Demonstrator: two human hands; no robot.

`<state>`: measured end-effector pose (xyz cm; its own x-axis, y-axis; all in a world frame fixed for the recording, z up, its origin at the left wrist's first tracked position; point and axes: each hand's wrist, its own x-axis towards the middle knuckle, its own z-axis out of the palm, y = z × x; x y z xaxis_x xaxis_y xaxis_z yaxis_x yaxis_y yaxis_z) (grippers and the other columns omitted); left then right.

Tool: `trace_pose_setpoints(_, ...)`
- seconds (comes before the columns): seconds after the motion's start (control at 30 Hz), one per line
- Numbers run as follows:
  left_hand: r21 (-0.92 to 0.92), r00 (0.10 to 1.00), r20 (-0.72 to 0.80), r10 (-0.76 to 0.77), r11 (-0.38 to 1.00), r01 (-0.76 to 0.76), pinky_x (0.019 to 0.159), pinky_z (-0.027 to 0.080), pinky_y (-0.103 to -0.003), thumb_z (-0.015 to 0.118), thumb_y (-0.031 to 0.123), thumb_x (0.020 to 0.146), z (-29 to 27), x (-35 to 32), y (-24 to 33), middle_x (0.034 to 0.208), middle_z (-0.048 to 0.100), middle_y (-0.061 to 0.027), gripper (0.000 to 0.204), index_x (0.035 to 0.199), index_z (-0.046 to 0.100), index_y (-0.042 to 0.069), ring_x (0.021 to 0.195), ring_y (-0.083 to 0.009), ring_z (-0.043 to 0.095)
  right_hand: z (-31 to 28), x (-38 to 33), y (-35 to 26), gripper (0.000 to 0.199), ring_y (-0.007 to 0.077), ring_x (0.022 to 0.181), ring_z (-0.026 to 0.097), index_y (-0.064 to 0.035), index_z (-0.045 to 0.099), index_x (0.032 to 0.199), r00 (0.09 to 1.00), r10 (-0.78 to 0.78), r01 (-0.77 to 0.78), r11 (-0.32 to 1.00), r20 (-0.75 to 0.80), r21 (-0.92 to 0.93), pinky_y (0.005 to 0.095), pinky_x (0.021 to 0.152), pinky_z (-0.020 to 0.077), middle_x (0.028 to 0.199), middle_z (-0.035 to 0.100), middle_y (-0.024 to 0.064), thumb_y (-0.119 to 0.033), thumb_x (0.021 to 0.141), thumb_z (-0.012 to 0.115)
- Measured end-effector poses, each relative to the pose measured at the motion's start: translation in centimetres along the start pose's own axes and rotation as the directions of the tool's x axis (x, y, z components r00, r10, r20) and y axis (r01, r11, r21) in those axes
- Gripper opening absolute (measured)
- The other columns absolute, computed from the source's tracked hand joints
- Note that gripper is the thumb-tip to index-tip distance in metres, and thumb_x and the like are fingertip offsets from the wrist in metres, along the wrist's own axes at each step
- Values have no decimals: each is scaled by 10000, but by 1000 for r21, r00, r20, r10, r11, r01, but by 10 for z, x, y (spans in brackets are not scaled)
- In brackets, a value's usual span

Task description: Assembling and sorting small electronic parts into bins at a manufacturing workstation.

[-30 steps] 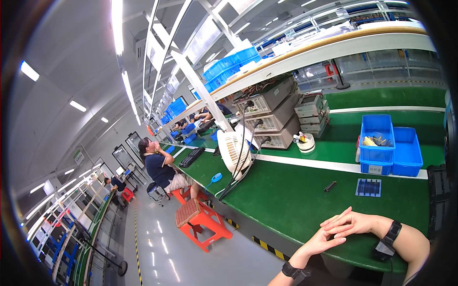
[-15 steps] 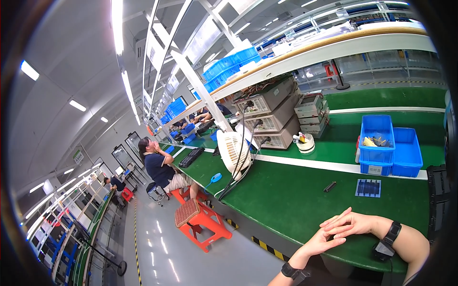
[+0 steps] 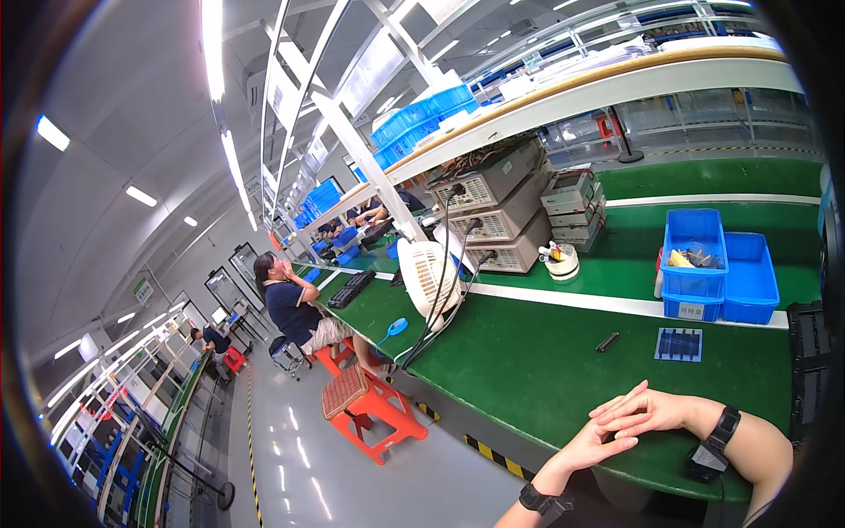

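My left hand [image 3: 585,447] and my right hand [image 3: 656,414] rest together over the near edge of the green-topped bench [image 3: 528,378]. Their fingers are loosely interlaced and fairly straight, with no object visible between them. Part of the left fingers is hidden among the right ones. Each wrist wears a black band; a small black box [image 3: 707,459] hangs by the right one. Beyond my hands lie a blue sheet with dark strips [image 3: 678,345] and a short black rod-shaped piece [image 3: 607,342]; neither is touched.
Two blue bins [image 3: 750,277] stand behind, one holding small parts. Further left are a white tub of pens [image 3: 562,264], stacked grey equipment [image 3: 502,224] and a cream fan [image 3: 429,277] with cables. Black trays [image 3: 808,378] edge the right. A red stool [image 3: 374,409] and seated person are left.
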<state>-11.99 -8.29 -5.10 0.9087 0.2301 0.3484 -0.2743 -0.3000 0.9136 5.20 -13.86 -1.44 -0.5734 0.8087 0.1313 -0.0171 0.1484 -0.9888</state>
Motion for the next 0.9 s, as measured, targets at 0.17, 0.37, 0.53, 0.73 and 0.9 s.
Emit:
trace_pose_setpoints(0.17, -60, 1000, -9, -8, 998, 7, 999, 333, -372, 584, 107, 834, 0, 2, -1, 1470, 110, -75, 427, 1247, 484, 70, 1296, -229, 268, 1, -1, -4, 369, 222, 1239, 370, -101, 572, 1166, 999, 36, -36, 999, -23, 15, 356, 1007, 337, 1283, 458, 110, -93, 802, 635)
trace_pose_setpoints(0.37, -143, 998, -45, -44, 989, 37, 1000, 327, -379, 592, 115, 830, 2, -1, 2, 1469, 119, -87, 359, 1184, 550, 73, 1294, -229, 273, 2, 0, -2, 372, 224, 1232, 378, -92, 571, 1164, 1000, 17, -17, 1000, -12, 18, 354, 999, 350, 1294, 443, 119, -77, 799, 636)
trace_pose_setpoints(0.53, -26, 1000, -13, 9, 1000, -9, 1054, 209, -407, 599, 181, 833, 1, 0, 5, 1468, 153, -81, 382, 1207, 539, 137, 1325, -246, 207, 3, 0, -3, 371, 226, 1228, 383, -88, 572, 1162, 999, 33, -32, 999, -28, 22, 351, 994, 355, 1287, 448, 126, -68, 797, 635)
trace_pose_setpoints(0.73, -27, 1000, -7, 20, 999, -21, 1059, 195, -395, 594, 183, 837, 2, 0, 6, 1471, 145, -77, 389, 1218, 528, 138, 1325, -237, 208, 2, -1, -2, 358, 225, 1227, 386, -91, 580, 1152, 999, 29, -28, 1000, -28, 7, 361, 996, 352, 1288, 450, 122, -70, 799, 635)
trace_pose_setpoints(0.9, -40, 1000, -14, -19, 999, 18, 1033, 259, -391, 593, 160, 835, 1, 1, 9, 1469, 138, -86, 375, 1205, 541, 128, 1317, -226, 221, 3, -1, -3, 372, 229, 1223, 389, -100, 583, 1150, 999, 26, -27, 1000, -26, -11, 363, 994, 352, 1290, 449, 115, -73, 785, 649)
